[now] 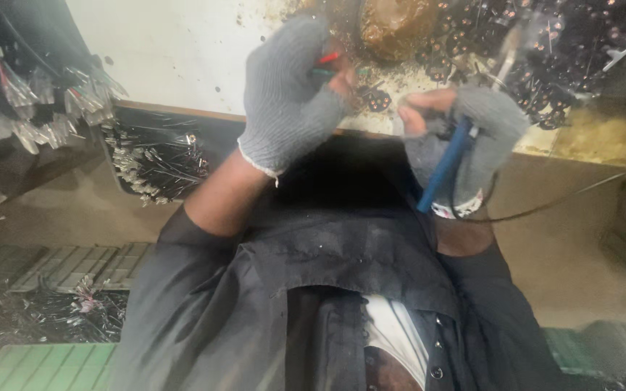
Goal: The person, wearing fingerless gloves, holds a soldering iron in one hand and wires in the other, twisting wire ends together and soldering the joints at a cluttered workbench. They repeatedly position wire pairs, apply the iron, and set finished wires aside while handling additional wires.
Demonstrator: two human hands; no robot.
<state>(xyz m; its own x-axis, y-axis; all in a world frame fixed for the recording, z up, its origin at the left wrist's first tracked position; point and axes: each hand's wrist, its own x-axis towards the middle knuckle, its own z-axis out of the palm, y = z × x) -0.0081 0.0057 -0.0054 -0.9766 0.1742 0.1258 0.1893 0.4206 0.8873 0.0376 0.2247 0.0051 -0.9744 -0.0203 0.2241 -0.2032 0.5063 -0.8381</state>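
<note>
I see a blue-handled tool [445, 165], likely a soldering iron, clamped in the right hand [472, 137]. The hand's gray fingerless glove is wrapped fully around the handle, the fist closed tight, the bare fingertips [422, 108] curled over the top. The blue handle runs slantwise through the grip, its lower end sticking out below the fist toward the dark shirt [342, 289], and its pale upper part [507, 51] rising out of the fist toward the bench top. A thin dark cord [566, 197] trails off from below the hand to the right.

Just beside it, my left hand [288, 94], also in a gray fingerless glove, is pinched shut on a small part with red and green wires [327, 64]; the part itself is too blurred to name. The two hands sit near each other but apart, both over the edge of a stained white bench [175, 51].

Beyond the hands lies a brown blob [393, 22] and a spread of small dark components [545, 51]. To the left, a dark tray [157, 156] holds wired parts, and clear bagged bundles [45, 108] hang farther left.
</note>
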